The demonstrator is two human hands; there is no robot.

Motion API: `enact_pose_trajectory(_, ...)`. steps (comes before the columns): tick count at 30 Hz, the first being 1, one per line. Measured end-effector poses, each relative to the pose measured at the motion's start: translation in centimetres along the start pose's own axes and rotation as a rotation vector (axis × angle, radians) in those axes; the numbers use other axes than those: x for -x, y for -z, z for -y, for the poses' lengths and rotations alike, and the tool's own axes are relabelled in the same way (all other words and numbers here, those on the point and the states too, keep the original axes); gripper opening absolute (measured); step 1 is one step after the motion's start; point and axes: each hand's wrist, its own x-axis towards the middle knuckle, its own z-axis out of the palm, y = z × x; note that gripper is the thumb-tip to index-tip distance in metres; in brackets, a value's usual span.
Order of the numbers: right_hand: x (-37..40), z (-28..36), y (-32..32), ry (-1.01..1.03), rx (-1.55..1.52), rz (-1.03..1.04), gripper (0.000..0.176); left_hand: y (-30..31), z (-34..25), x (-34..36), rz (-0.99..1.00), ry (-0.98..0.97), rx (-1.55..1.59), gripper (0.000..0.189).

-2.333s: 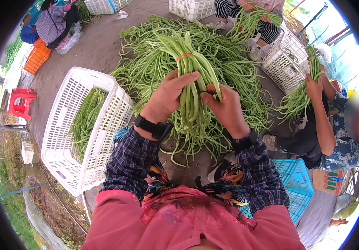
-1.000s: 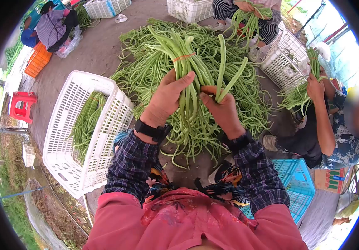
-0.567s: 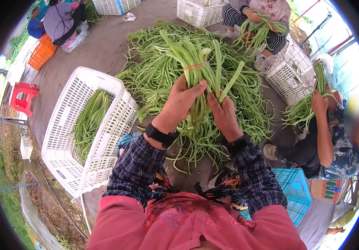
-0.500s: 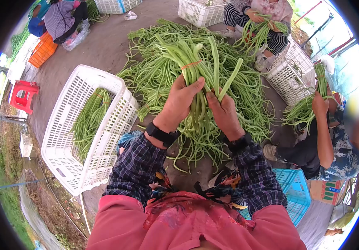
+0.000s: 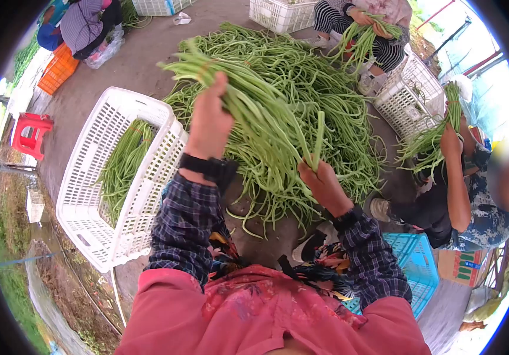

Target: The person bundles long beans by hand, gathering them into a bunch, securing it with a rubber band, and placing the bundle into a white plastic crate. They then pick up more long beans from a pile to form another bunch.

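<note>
A bundle of long green beans (image 5: pixel 254 106) lies tilted across the air above the bean pile (image 5: pixel 331 124). Wrapped round its upper left end is my left hand (image 5: pixel 211 118), closed, with a blurred reddish band near it. My right hand (image 5: pixel 324 184) is closed in a pinch on a few bean ends at the bundle's lower right; some short ends stick up above the fingers. Both wrists wear dark bands.
To the left stands a white crate (image 5: pixel 118 236) holding beans (image 5: pixel 127 165). A blue crate (image 5: pixel 414 266) is at lower right, a red stool (image 5: pixel 31 135) at far left. Co-workers handle beans at upper right and right; white crates (image 5: pixel 411 100) stand near them.
My left hand has moved left and up with the bundle, which now tilts instead of standing upright. My right hand has moved slightly down and right, away from the left.
</note>
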Motion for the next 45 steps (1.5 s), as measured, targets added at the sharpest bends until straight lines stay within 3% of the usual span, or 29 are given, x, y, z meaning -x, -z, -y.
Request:
enact_pose_trajectory(1, 0.0, -8.8, 0.0, 0.271, 0.090, -0.113, 0.015, 0.5, -0.4, -0.5, 0.002, -0.005, 0.001, 0.028)
enact_pose_trajectory(3, 1.6, -3.3, 3.3, -0.192, -0.627, -0.125, 0.019, 1.6, -1.4, -1.0, -0.186, 0.113, 0.976, 0.031)
enact_pose_trajectory(4, 2.0, -3.2, 4.8, -0.098, -0.635, -0.217, 0.018, 2.2, -1.0, -0.9, -0.185, 0.121, 0.981, 0.031)
enact_pose_trajectory(6, 2.6, -4.0, 8.7, 0.013, -0.806, -0.380, 0.019, 2.9, 0.4, -0.6, -0.179, -0.068, 0.395, 0.033)
enact_pose_trajectory(8, 3.0, -4.5, 11.9, 0.036, -0.959, -0.488, 0.021, 2.9, 0.1, -1.1, -0.186, 0.104, 0.935, 0.033)
enact_pose_trajectory(9, 2.7, -4.4, 13.4, 0.126, -1.072, -0.478, 0.021, 2.7, 0.3, -2.6, -0.310, 0.152, 0.960, 0.032)
enact_pose_trajectory(10, 2.8, -3.9, 14.1, 0.214, -1.186, -0.453, 0.022, 2.5, -0.4, -2.4, -0.277, 0.177, 0.976, 0.031)
enact_pose_trajectory(12, 2.7, -2.7, 14.1, 0.229, -1.205, -0.448, 0.022, 1.4, -1.1, -1.5, -0.299, 0.224, 0.892, 0.030)
enact_pose_trajectory(14, 2.1, -0.7, 12.3, 0.186, -1.228, -0.367, 0.022, 0.2, -0.9, -0.3, -0.067, 0.043, 0.816, 0.030)
enact_pose_trajectory(16, 0.8, 0.7, 10.0, 0.195, -1.211, -0.243, 0.022, -1.0, -0.3, -0.1, -0.022, 0.022, 0.629, 0.030)
enact_pose_trajectory(18, -0.1, 2.9, 7.0, 0.176, -1.017, -0.105, 0.024, -2.4, -1.3, -0.1, 0.020, 0.237, 1.021, 0.030)
enact_pose_trajectory(20, -1.1, 4.7, 4.7, 0.151, -0.875, -0.164, 0.020, -3.6, -1.0, 0.0, 0.062, 0.243, 1.061, 0.030)
enact_pose_trajectory(22, -2.3, 5.3, 3.4, 0.203, -0.545, -0.074, 0.009, -4.5, -0.6, 0.0, 0.113, 0.250, 1.102, 0.031)
enact_pose_trajectory(26, -3.2, 6.2, 0.7, 0.144, -0.415, -0.178, 0.010, -6.2, -1.8, 0.2, 0.091, 0.316, 1.182, 0.027)
enact_pose_trajectory(28, -3.7, 5.6, -0.6, 0.260, -0.205, -0.219, 0.019, -6.5, -2.0, 0.0, -0.032, 0.401, 1.219, 0.027)
enact_pose_trajectory(33, -4.1, 4.9, -1.8, 0.309, 0.012, -0.294, 0.034, -7.1, -0.9, -0.1, 0.059, 0.337, 1.169, 0.033)
enact_pose_trajectory(37, -4.3, 4.6, -1.7, 0.311, 0.042, -0.384, 0.034, -7.5, -2.3, 0.8, 0.184, 0.201, 1.009, 0.043)
enact_pose_trajectory(40, -5.0, 4.1, 0.2, 0.271, -0.117, -0.275, 0.029, -7.4, -2.4, 0.8, 0.257, 0.071, 0.940, 0.050)
enact_pose_trajectory(42, -4.3, 4.4, 1.3, 0.000, -0.694, -0.119, 0.025, -6.8, -3.8, 1.1, 0.328, 0.068, 0.937, 0.055)
enact_pose_trajectory(45, -3.9, 5.7, 1.7, 0.044, -0.807, -0.034, 0.025, -6.5, -4.0, 1.6, 0.372, 0.050, 0.924, 0.053)
